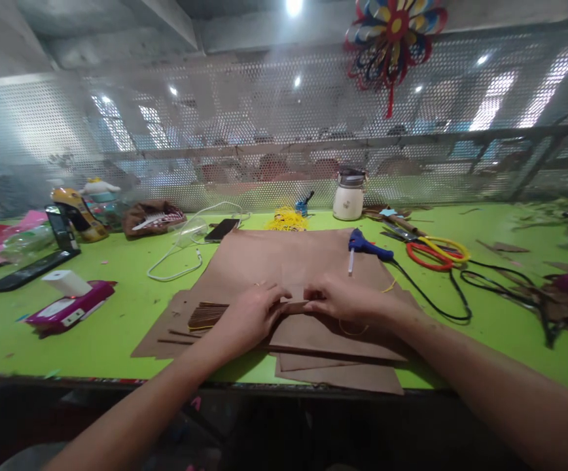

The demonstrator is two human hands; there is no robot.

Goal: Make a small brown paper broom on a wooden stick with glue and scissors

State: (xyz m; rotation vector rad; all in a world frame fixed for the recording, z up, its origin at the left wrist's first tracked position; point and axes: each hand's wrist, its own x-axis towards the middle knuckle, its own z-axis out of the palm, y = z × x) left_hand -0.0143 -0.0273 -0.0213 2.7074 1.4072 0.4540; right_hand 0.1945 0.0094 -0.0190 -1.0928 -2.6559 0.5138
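Note:
My left hand and my right hand meet over brown kraft paper sheets. Between their fingertips is a narrow folded kraft paper strip, and each hand pinches one end. Left of my left hand lies a bundle of pleated brown paper with a yellow cord along its edge. A thin yellow string loops out below my right hand. Beyond that hand, a blue glue gun rests on the paper with a white glue stick or nozzle pointing toward me.
Scissors with red and yellow handles and black cable lie at right. A purple power strip is at left. Along the back stand a phone, yellow paper shreds and a white jar, before a perforated metal screen.

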